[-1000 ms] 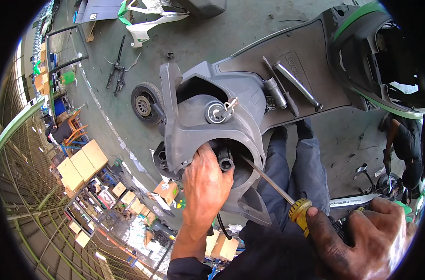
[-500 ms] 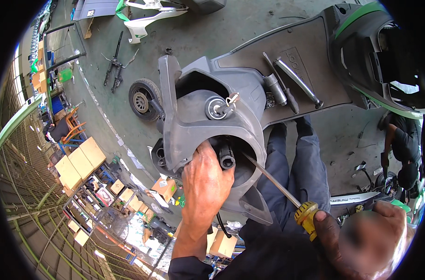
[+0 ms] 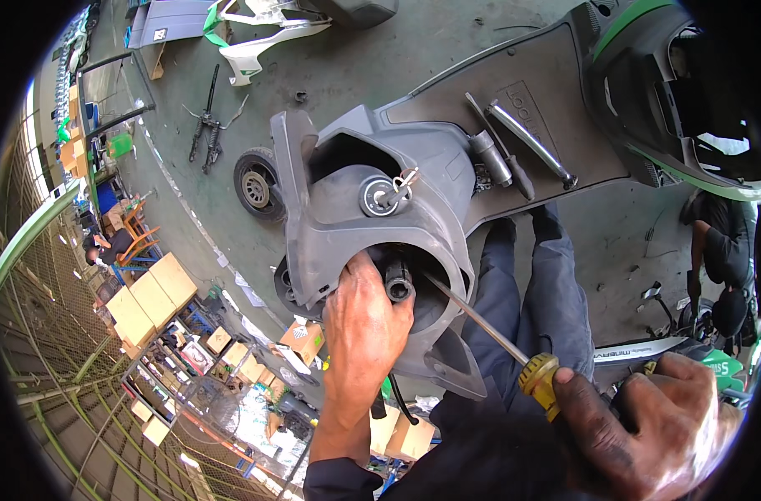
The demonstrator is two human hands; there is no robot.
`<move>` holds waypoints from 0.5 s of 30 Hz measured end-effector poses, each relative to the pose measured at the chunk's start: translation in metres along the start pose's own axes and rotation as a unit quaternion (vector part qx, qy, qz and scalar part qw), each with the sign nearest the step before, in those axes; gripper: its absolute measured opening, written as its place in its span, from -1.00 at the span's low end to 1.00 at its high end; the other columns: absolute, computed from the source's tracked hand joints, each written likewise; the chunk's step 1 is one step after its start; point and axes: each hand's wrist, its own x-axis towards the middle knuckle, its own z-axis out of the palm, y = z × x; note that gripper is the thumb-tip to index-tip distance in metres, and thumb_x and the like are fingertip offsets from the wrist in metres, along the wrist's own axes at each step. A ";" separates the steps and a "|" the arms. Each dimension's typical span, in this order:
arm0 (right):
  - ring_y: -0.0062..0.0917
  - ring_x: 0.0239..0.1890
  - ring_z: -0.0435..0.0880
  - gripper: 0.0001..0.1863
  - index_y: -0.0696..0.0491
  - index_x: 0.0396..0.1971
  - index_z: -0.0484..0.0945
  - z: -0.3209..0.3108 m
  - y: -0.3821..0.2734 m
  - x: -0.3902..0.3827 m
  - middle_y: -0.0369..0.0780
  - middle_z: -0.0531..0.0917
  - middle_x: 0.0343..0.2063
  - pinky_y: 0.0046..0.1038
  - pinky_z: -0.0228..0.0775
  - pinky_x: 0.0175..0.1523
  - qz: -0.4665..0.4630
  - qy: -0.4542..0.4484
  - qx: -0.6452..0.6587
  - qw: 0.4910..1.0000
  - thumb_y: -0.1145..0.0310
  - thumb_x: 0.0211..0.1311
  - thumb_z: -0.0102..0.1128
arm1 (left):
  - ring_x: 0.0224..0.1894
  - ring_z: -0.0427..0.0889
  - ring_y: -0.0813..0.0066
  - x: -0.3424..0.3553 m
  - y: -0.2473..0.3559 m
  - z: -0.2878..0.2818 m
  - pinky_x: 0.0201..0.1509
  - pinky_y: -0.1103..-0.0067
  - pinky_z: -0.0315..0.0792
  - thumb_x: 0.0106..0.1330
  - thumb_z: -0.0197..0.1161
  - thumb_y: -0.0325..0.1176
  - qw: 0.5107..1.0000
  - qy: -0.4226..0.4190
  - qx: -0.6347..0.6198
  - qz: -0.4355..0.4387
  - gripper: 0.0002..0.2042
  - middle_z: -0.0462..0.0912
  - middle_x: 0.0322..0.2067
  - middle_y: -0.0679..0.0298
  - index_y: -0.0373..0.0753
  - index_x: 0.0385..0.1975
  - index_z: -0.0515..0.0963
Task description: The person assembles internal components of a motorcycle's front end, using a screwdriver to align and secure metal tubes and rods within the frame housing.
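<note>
A grey plastic scooter front cover [image 3: 389, 234] lies before me, with a round opening at its near end. Inside that opening shows the end of a black tube [image 3: 398, 282]. My left hand [image 3: 368, 321] reaches into the opening beside the tube, fingers curled down; their tips and whatever they hold are hidden. My right hand [image 3: 647, 422] grips the yellow handle of a screwdriver [image 3: 495, 334]. Its long shaft slants up and left, and the tip goes into the opening, where it is lost in shadow. A key [image 3: 393, 196] sits in the ignition lock of the cover.
On the footboard [image 3: 447, 92] lie a metal cylinder [image 3: 490, 159], a dark-handled tool [image 3: 518, 171] and a chrome bar [image 3: 535, 144]. A wheel [image 3: 259, 185] and a fork [image 3: 209, 125] are at the left. Cardboard boxes [image 3: 155, 292] stand lower left. Another person [image 3: 718, 250] crouches at the right.
The scooter front cover and my left hand have shifted slightly left in view. My right hand and the screwdriver handle have moved a little up and left. Both hands keep their places at the opening.
</note>
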 end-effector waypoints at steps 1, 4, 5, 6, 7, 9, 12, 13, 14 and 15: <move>-0.58 -0.71 0.30 -0.36 0.16 0.15 0.45 0.004 -0.002 -0.002 -0.34 0.27 -0.68 -0.47 0.23 -0.58 0.010 0.016 0.012 1.000 0.45 -0.04 0.30 | -0.13 0.50 -0.25 0.000 0.000 0.000 -0.04 0.15 0.38 0.09 0.37 -0.36 1.000 -0.001 0.001 0.001 -0.52 0.51 -0.22 -0.23 -0.46 -0.08 0.33; -0.59 -0.71 0.30 -0.35 0.17 0.16 0.45 0.007 0.000 -0.004 -0.34 0.27 -0.68 -0.48 0.24 -0.58 0.009 0.031 0.023 0.999 0.44 -0.06 0.30 | -0.13 0.50 -0.25 0.000 0.001 -0.001 -0.04 0.15 0.38 0.09 0.36 -0.38 1.000 -0.005 0.002 -0.003 -0.52 0.51 -0.22 -0.23 -0.46 -0.07 0.32; -0.59 -0.71 0.29 -0.35 0.18 0.15 0.45 0.007 0.001 -0.004 -0.34 0.27 -0.68 -0.48 0.24 -0.58 -0.003 0.031 0.022 0.999 0.44 -0.07 0.30 | -0.13 0.50 -0.25 0.000 0.001 -0.001 -0.04 0.15 0.38 0.09 0.37 -0.38 1.000 -0.003 0.000 0.002 -0.52 0.51 -0.22 -0.23 -0.46 -0.07 0.32; -0.59 -0.71 0.29 -0.35 0.18 0.15 0.45 0.007 0.002 -0.004 -0.34 0.27 -0.68 -0.48 0.24 -0.58 -0.004 0.031 0.022 0.999 0.44 -0.07 0.30 | -0.13 0.50 -0.25 0.000 0.001 0.000 -0.05 0.16 0.38 0.08 0.37 -0.39 1.000 0.000 -0.002 0.008 -0.52 0.50 -0.21 -0.23 -0.46 -0.07 0.32; -0.59 -0.71 0.29 -0.35 0.18 0.15 0.46 0.008 0.002 -0.004 -0.34 0.27 -0.67 -0.48 0.24 -0.57 -0.007 0.033 0.020 0.999 0.43 -0.07 0.30 | -0.13 0.50 -0.25 -0.001 0.000 0.000 -0.05 0.16 0.38 0.08 0.37 -0.39 1.000 0.000 -0.001 0.007 -0.52 0.50 -0.21 -0.23 -0.46 -0.07 0.32; -0.59 -0.71 0.29 -0.36 0.18 0.14 0.46 0.009 0.003 -0.005 -0.35 0.27 -0.67 -0.48 0.24 -0.57 -0.011 0.034 0.019 0.999 0.43 -0.07 0.30 | -0.13 0.50 -0.25 -0.001 -0.002 0.001 -0.05 0.15 0.38 0.07 0.37 -0.40 0.999 0.013 0.012 0.028 -0.51 0.49 -0.21 -0.22 -0.46 -0.06 0.32; -0.60 -0.71 0.28 -0.40 0.18 0.12 0.49 0.010 0.002 -0.005 -0.35 0.26 -0.68 -0.49 0.24 -0.57 -0.028 0.036 0.017 0.999 0.42 -0.03 0.31 | -0.14 0.50 -0.24 -0.001 -0.001 0.000 -0.06 0.16 0.38 0.05 0.38 -0.41 1.000 0.015 0.009 0.023 -0.51 0.48 -0.21 -0.21 -0.46 -0.07 0.32; -0.60 -0.71 0.27 -0.42 0.18 0.10 0.50 0.011 0.001 -0.005 -0.35 0.25 -0.68 -0.49 0.24 -0.57 -0.025 0.041 0.010 0.999 0.42 -0.02 0.31 | -0.14 0.50 -0.24 -0.001 -0.002 0.001 -0.06 0.16 0.38 0.05 0.38 -0.41 1.000 0.016 0.009 0.023 -0.51 0.48 -0.21 -0.21 -0.46 -0.07 0.32; -0.60 -0.71 0.27 -0.44 0.18 0.09 0.51 0.012 0.001 -0.005 -0.35 0.25 -0.69 -0.49 0.24 -0.57 -0.023 0.047 0.003 0.999 0.41 0.00 0.31 | -0.14 0.50 -0.24 -0.001 -0.002 0.001 -0.06 0.16 0.38 0.05 0.38 -0.41 1.000 0.016 0.008 0.020 -0.51 0.48 -0.21 -0.21 -0.46 -0.07 0.32; -0.60 -0.71 0.27 -0.44 0.18 0.09 0.51 0.012 0.001 -0.005 -0.35 0.25 -0.69 -0.49 0.24 -0.57 -0.023 0.047 0.003 0.999 0.41 0.00 0.31 | -0.15 0.50 -0.24 -0.002 -0.002 0.001 -0.06 0.16 0.38 0.05 0.38 -0.41 1.000 0.016 0.006 0.018 -0.52 0.47 -0.21 -0.21 -0.46 -0.08 0.32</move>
